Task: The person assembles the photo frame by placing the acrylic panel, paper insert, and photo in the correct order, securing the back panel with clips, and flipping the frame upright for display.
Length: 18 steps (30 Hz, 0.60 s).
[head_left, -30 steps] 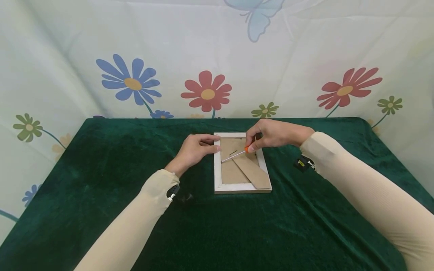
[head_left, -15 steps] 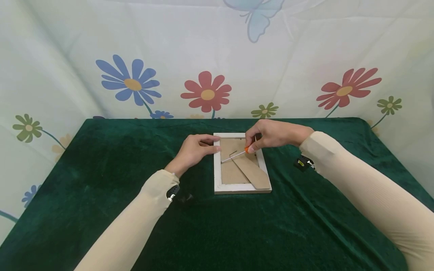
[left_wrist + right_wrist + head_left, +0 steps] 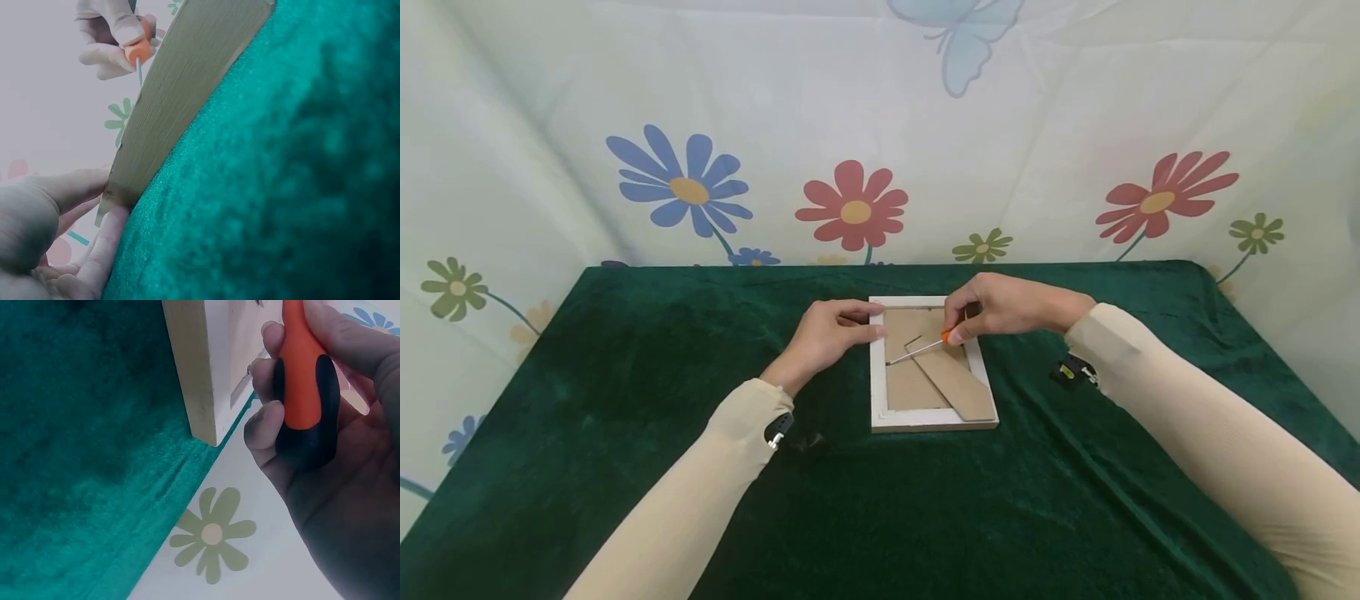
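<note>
A white picture frame (image 3: 878, 392) lies back-up on the cloth, its brown backing board (image 3: 906, 387) and slanted easel stand (image 3: 961, 385) showing. My left hand (image 3: 829, 330) holds the frame's left side near the far corner, finger and thumb tips on the rail. Over the frame's right side, my right hand (image 3: 1011, 303) grips a screwdriver with an orange and black handle (image 3: 303, 381). Its thin metal shaft (image 3: 917, 351) slopes down leftward across the backing, with the tip at the left inner edge of the frame. The palm hides part of the handle in the head view.
Dark green velvet cloth (image 3: 865, 508) covers the table around the frame, with folds (image 3: 1075, 450) to the right. Behind the table's far edge hangs a pale curtain (image 3: 760, 100) printed with flowers and a butterfly.
The head view has shifted slightly. My right hand sits a little lower, with the screwdriver tip still at the left inner edge. The left hand keeps its place on the frame.
</note>
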Tool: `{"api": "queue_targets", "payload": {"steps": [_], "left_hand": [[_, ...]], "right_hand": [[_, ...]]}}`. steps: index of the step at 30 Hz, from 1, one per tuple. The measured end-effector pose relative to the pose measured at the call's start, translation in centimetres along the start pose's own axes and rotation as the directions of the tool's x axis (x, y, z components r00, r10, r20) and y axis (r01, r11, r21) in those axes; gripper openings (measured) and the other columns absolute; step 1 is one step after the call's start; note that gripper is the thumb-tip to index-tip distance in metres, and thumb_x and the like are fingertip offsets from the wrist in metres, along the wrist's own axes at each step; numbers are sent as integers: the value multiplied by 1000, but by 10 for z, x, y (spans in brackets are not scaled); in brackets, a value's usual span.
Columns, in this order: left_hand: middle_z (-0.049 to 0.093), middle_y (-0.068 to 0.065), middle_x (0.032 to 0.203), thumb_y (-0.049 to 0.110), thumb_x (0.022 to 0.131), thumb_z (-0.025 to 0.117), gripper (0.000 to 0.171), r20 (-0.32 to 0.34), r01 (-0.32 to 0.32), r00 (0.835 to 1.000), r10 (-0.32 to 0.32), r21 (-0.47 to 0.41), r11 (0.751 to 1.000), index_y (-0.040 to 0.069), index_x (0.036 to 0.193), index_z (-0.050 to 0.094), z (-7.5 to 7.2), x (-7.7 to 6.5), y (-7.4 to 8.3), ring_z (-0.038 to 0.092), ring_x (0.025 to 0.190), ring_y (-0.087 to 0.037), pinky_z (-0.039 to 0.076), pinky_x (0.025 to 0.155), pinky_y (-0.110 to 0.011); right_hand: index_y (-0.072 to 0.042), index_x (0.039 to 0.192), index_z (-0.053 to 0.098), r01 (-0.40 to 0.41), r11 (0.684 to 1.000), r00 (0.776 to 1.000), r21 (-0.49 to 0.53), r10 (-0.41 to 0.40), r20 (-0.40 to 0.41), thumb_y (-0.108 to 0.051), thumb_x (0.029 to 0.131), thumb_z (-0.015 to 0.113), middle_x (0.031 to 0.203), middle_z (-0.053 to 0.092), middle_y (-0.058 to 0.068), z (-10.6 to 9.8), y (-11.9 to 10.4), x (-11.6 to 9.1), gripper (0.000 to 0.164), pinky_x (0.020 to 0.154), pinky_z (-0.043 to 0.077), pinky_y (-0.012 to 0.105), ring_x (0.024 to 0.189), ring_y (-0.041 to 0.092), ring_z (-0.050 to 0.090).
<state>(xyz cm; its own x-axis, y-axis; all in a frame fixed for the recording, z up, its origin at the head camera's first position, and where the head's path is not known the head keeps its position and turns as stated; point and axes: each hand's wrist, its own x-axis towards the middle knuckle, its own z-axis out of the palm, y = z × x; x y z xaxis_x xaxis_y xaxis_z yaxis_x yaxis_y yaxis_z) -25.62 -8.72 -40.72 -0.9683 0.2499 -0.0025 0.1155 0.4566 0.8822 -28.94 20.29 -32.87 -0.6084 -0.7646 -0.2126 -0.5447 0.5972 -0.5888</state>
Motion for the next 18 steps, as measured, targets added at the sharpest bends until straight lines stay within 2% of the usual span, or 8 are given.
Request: {"api": "queue_targets", "payload": {"steps": [6, 11, 18], "left_hand": [[71, -9, 123, 22, 99, 80, 38, 6, -3, 1000, 3, 2, 1000, 16, 136, 74, 2, 0, 1, 68, 104, -28, 57, 100, -47], [71, -9, 124, 23, 98, 80, 39, 7, -8, 1000, 8, 11, 1000, 17, 136, 74, 1, 0, 2, 68, 105, -28, 57, 100, -47], [71, -9, 127, 25, 99, 80, 38, -1, -5, 1000, 5, 26, 1000, 18, 136, 75, -1, 0, 0, 67, 108, -29, 57, 100, -49]], "right_hand": [[-14, 104, 78, -12, 999, 999, 50, 14, -38, -18, 99, 78, 96, 69, 0, 8, 7, -6, 6, 86, 51, 44, 93, 25, 59], [-13, 106, 79, 27, 996, 998, 91, -21, -64, -16, 99, 78, 98, 69, 0, 13, 14, -10, 7, 88, 52, 45, 94, 24, 60], [-14, 104, 78, 41, 995, 998, 92, -36, -48, -16, 100, 78, 97, 68, 0, 13, 14, -7, 5, 87, 51, 44, 94, 24, 60]]}}
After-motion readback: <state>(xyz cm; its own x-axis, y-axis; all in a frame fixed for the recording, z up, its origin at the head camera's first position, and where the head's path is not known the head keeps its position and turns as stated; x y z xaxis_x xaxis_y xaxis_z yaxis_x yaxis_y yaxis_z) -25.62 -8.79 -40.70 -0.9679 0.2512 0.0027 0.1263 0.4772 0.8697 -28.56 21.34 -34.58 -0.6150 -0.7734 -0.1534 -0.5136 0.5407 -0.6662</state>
